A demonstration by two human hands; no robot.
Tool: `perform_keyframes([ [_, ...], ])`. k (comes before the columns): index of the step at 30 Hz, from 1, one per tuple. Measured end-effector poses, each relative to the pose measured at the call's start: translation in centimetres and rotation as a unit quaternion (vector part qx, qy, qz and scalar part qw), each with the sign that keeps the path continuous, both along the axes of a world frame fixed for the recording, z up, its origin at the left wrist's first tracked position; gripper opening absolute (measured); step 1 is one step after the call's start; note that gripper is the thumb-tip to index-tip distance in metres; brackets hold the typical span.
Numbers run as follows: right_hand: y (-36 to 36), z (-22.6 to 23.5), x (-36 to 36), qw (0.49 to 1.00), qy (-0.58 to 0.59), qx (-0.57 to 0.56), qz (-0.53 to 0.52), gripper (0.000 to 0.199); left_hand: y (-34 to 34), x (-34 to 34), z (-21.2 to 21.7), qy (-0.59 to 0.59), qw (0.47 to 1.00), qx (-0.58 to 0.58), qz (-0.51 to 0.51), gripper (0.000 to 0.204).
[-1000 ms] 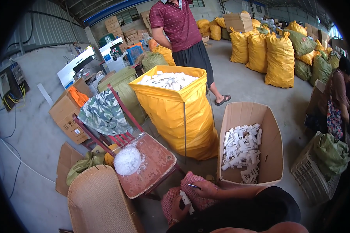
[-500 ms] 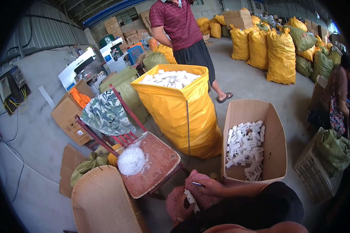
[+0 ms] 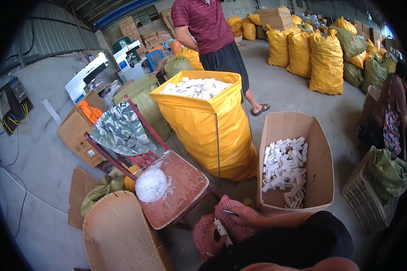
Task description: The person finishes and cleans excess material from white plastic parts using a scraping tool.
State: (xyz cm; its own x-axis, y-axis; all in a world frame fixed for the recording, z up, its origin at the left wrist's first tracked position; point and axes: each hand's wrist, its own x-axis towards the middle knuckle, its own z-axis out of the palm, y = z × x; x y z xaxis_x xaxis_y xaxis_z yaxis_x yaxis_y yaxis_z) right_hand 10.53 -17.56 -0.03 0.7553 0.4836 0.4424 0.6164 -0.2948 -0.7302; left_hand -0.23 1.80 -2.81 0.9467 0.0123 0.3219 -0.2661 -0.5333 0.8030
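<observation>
My left hand (image 3: 211, 244) is low in the view, closed around a small white plastic part (image 3: 222, 229). Just above it, my right hand (image 3: 246, 217) pinches a thin dark tool (image 3: 229, 212) whose tip points left. Both hands rest over a pink checked cloth (image 3: 230, 232) on my lap. Right in front of them stands an open cardboard box (image 3: 321, 180) holding several white plastic parts (image 3: 282, 169) like the one held. To the left a reddish chair seat (image 3: 185, 189) carries a clear bag of small white bits (image 3: 151, 184).
A tall yellow sack (image 3: 212, 131) full of white parts stands beyond the chair, with a standing person (image 3: 210, 31) behind it. A wicker basket (image 3: 117, 235) is at lower left, a plastic crate (image 3: 366, 203) at right. Cardboard boxes (image 3: 77, 131) and yellow sacks (image 3: 319, 54) line the back.
The view has shifted a little. My hands stay together over the cloth with the white part and the tool still in them.
</observation>
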Motion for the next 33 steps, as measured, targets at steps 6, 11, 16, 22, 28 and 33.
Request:
perform_keyframes([
  [6, 0.0, -0.6, 0.3, 1.0, -0.016, 0.013, 0.001, 0.022, -0.2, -0.1, 0.3, 0.014, 1.0, 0.002, 0.008, 0.06],
  [11, 0.0, -1.1, 0.5, 1.0, -0.012, 0.016, 0.011, 0.026, -0.2, 0.0, 0.4, -0.007, 0.999, 0.034, 0.009, 0.06],
  [16, 0.0, -1.5, 0.4, 1.0, -0.014, 0.007, 0.008, 0.024, -0.2, -0.2, 0.7, -0.006, 0.999, 0.043, 0.011, 0.06],
  [22, 0.0, -1.9, 0.6, 0.999, -0.026, 0.002, 0.022, 0.024, 0.0, -0.3, -0.1, 0.026, 1.0, -0.014, 0.004, 0.059],
  [28, 0.1, -1.2, 0.3, 1.0, -0.011, -0.011, 0.026, 0.025, 0.2, -0.4, -0.3, 0.016, 1.0, 0.019, 0.012, 0.06],
  [33, 0.1, -1.1, 0.3, 1.0, -0.016, -0.01, 0.022, 0.028, 0.1, -0.5, 0.1, 0.026, 0.999, 0.019, 0.02, 0.06],
])
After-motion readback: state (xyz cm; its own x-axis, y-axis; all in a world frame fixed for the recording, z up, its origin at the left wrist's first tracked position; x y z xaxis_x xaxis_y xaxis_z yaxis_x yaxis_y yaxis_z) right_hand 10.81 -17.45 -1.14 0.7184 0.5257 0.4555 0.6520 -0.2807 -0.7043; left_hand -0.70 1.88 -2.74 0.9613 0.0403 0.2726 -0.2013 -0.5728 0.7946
